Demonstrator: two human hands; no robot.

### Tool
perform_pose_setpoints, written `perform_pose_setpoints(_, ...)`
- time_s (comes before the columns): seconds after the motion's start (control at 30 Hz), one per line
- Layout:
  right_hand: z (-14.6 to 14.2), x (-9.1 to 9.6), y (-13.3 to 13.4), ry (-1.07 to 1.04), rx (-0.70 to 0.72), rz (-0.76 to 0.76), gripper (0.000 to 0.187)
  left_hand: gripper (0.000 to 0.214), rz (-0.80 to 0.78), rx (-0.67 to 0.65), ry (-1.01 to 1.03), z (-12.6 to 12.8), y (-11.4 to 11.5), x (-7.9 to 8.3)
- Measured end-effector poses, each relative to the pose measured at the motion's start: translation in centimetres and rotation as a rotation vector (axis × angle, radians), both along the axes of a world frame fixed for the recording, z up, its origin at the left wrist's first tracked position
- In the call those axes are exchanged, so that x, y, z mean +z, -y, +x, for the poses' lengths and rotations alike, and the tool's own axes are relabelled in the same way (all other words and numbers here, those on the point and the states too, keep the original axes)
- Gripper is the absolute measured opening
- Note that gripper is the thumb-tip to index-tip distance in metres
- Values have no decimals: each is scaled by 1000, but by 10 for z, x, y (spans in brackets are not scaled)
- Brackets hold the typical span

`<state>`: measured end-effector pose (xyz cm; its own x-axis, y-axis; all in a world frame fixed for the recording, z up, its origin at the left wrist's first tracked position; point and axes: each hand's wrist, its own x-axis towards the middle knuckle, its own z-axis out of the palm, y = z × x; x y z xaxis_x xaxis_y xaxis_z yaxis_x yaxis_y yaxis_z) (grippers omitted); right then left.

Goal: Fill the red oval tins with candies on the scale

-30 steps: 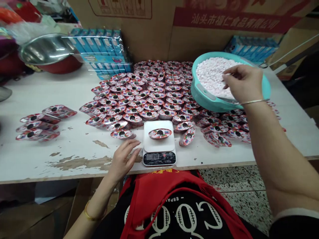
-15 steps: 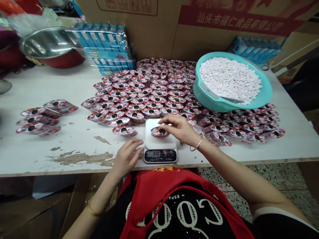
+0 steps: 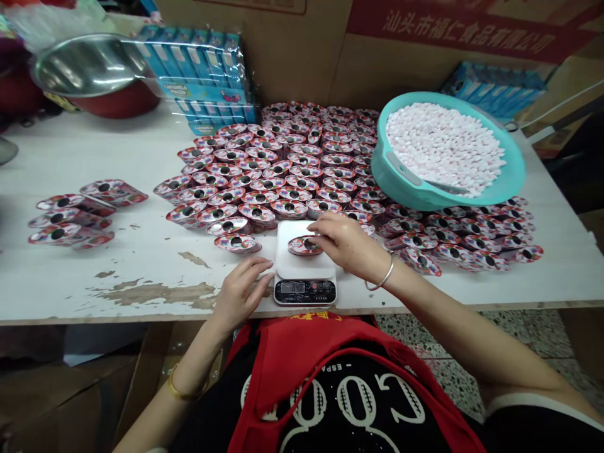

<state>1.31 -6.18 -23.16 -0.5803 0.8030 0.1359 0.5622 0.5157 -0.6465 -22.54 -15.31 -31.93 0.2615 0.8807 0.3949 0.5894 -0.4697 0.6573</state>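
Observation:
A white kitchen scale (image 3: 306, 267) with a dark display stands near the table's front edge. On its platform rests one small red-and-white packet (image 3: 302, 246), upright, with a dark round hole in its top. My right hand (image 3: 352, 242) is over the packet from the right, thumb and forefinger bent close together by the hole; what is between the fingertips, if anything, is too small to make out. To the left of the scale, my left hand (image 3: 241, 290) rests at the table edge, fingers stretched and apart, holding nothing. Behind the scale stand rows of similar packets (image 3: 262, 198).
A turquoise basin (image 3: 410, 189) of small white candies (image 3: 443, 145) stands at right, a scoop (image 3: 443, 187) in it. Several packets (image 3: 59, 234) lie at left. Blue boxes in clear wrap (image 3: 202, 69), a steel bowl (image 3: 97, 69) and a large carton (image 3: 302, 56) are behind.
My view has shifted slightly. My right fingertips have moved a little lower and to the right over the packet. The left hand stays beside the scale.

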Motion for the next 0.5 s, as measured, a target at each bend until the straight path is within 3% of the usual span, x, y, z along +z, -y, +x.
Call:
perform_pose_setpoints(0.07,6,3,0,-205,-81,-136,12,20,4,9,-1,-1,0,0)
perform_pose_setpoints(0.17,18,5,0,-499,-194,-518,19,20,15,16,-10,-2,0,1)
perform_pose_setpoints(0.27,30,2,2,-649,-278,-757,28,19,15,11,-17,-3,-1,2)
perform_pose_setpoints(0.37,35,1,5,-637,-303,-775,30,19,13,10,-24,-2,-1,2)
perform_pose_setpoints(0.5,26,0,7,-495,-246,-596,25,19,14,10,-28,-2,-1,3)
